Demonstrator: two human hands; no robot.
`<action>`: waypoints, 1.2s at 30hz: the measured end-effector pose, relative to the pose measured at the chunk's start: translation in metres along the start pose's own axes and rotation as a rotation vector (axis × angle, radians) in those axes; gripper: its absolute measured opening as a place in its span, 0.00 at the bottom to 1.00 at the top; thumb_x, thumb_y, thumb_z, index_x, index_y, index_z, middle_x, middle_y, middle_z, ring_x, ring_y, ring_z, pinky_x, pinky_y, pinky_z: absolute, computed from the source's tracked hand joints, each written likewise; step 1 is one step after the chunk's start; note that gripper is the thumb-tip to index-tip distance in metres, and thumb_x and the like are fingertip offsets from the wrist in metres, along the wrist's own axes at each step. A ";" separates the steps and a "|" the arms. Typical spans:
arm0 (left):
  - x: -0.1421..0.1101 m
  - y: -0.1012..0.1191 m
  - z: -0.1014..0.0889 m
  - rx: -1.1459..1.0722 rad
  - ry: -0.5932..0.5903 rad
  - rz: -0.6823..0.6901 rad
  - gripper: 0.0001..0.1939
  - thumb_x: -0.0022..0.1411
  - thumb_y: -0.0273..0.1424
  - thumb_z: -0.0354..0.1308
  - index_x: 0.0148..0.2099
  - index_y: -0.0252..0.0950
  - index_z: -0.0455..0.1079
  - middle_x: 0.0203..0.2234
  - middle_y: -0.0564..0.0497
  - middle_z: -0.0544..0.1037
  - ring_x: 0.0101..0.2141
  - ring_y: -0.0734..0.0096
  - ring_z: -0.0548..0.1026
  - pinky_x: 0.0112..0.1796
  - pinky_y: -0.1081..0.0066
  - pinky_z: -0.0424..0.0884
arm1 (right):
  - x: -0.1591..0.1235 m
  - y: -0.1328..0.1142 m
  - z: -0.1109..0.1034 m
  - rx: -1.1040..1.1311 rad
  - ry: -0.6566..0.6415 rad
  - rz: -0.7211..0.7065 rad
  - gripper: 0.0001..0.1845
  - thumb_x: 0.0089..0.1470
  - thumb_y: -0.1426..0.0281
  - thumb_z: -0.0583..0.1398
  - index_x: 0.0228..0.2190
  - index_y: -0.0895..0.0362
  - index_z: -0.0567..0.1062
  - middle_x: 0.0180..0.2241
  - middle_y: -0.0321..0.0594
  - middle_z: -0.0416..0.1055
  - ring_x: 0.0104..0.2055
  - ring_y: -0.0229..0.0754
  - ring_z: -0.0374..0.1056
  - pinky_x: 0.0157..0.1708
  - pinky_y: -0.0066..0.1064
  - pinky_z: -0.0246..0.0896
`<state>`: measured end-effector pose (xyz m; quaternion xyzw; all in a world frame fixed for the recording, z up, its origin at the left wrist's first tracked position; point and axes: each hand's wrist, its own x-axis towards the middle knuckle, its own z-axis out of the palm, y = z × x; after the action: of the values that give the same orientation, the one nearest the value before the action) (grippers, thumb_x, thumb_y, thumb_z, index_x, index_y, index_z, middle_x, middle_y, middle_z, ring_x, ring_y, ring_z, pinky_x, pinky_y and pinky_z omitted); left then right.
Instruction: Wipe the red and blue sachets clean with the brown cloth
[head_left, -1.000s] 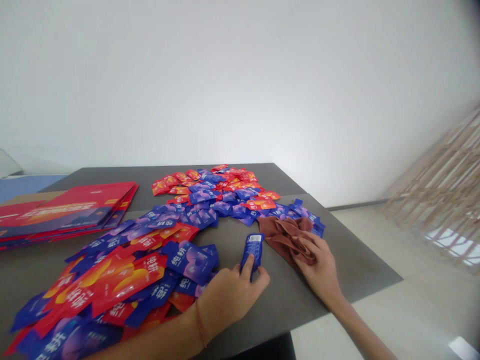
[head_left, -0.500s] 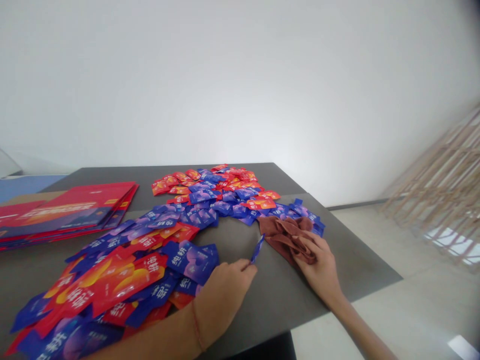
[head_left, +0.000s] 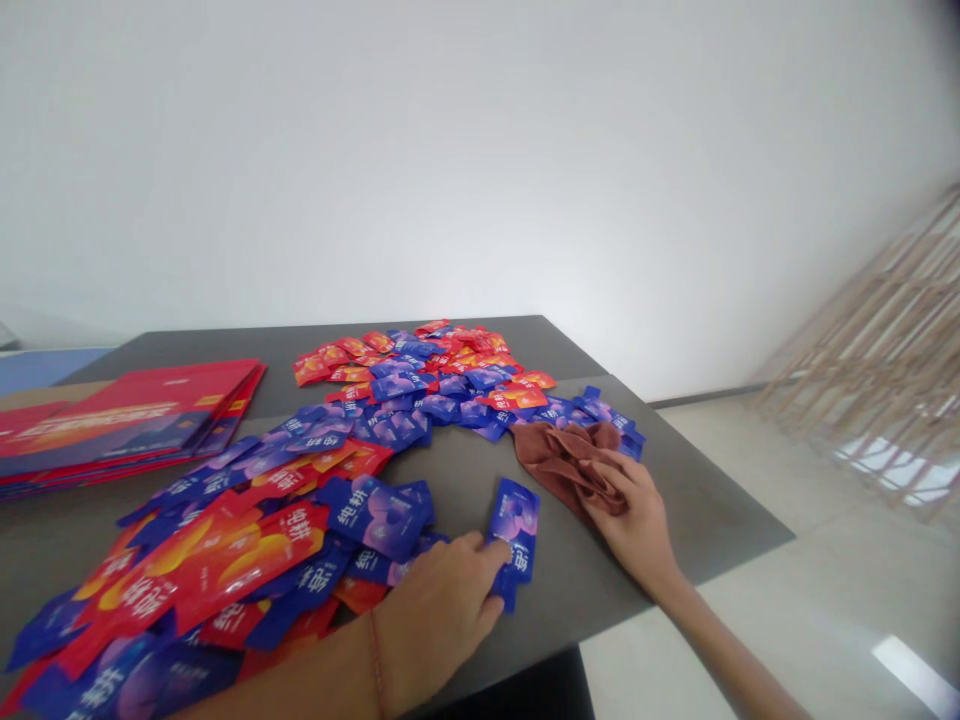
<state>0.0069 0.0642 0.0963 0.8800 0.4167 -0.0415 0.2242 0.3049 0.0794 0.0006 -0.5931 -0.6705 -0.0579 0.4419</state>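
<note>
My left hand (head_left: 450, 605), with a thin red band at its wrist, pinches the left edge of a blue packet (head_left: 516, 515) with purple round fruit printed on it. That packet is face up just over the bare grey tabletop; a second blue edge shows beneath it. My right hand (head_left: 630, 510) is closed on a crumpled brown cloth (head_left: 559, 460), which rests on the table against blue packets (head_left: 592, 405). To the left of my left hand spreads a heap of red packets (head_left: 255, 550) and blue packets (head_left: 379, 515).
A stack of flat red and blue printed cartons (head_left: 142, 410) lies at the left of the grey table (head_left: 600, 590). More mixed packets (head_left: 465, 350) are piled toward the back. A white wall (head_left: 480, 170) stands behind, and a wooden slatted frame (head_left: 877, 350) leans at right.
The blue packet in my left hand has turned from edge-on to face up and come slightly nearer. My right hand keeps its hold on the cloth. The view has shifted slightly.
</note>
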 end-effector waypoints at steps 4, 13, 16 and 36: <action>-0.005 0.010 -0.007 0.080 -0.096 0.005 0.16 0.69 0.28 0.59 0.57 0.39 0.75 0.52 0.44 0.78 0.46 0.52 0.81 0.48 0.55 0.78 | 0.000 0.000 -0.001 -0.022 -0.003 -0.026 0.16 0.58 0.66 0.65 0.47 0.54 0.82 0.55 0.50 0.76 0.57 0.58 0.70 0.56 0.53 0.68; -0.025 0.018 0.036 0.383 -0.017 0.090 0.23 0.71 0.19 0.50 0.66 0.26 0.70 0.59 0.29 0.76 0.55 0.44 0.79 0.47 0.55 0.81 | 0.003 -0.007 -0.002 -0.092 -0.027 -0.059 0.15 0.58 0.64 0.67 0.47 0.53 0.82 0.54 0.48 0.76 0.56 0.57 0.69 0.55 0.52 0.68; -0.029 0.013 0.060 0.448 0.123 0.224 0.22 0.73 0.24 0.52 0.65 0.21 0.70 0.60 0.25 0.74 0.59 0.41 0.76 0.53 0.55 0.79 | 0.003 -0.010 -0.004 -0.088 -0.007 -0.088 0.14 0.58 0.65 0.67 0.46 0.52 0.82 0.52 0.47 0.77 0.54 0.56 0.70 0.53 0.51 0.69; -0.014 0.013 0.089 0.430 0.282 0.333 0.15 0.68 0.26 0.62 0.54 0.23 0.79 0.49 0.29 0.82 0.49 0.48 0.83 0.43 0.62 0.81 | 0.004 -0.122 -0.040 0.285 -0.344 -0.330 0.19 0.55 0.74 0.69 0.48 0.48 0.80 0.53 0.43 0.77 0.52 0.51 0.71 0.48 0.43 0.71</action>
<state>0.0174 0.0086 0.0251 0.9605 0.2757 0.0311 -0.0236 0.2227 0.0232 0.0819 -0.4088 -0.8247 0.0676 0.3850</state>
